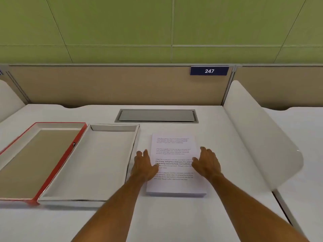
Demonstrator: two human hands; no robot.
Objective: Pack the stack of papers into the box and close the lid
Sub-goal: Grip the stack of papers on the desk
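Observation:
A stack of printed white papers (174, 149) lies flat on the white desk, right of centre. My left hand (144, 165) rests at the stack's left edge, fingers spread, thumb on the top sheet. At the stack's right edge sits my right hand (207, 163), fingers apart and laid on the paper. Neither hand has lifted the stack. Left of the papers stands the shallow white box (90, 165), open with nothing inside. Its lid (57, 165), red outside and brown inside, lies upturned further left, touching the box.
A grey cable hatch (156, 116) is set into the desk behind the papers. A white curved divider (262, 137) rises on the right, another at the far left. A beige partition with a "247" sign (209, 71) closes the back.

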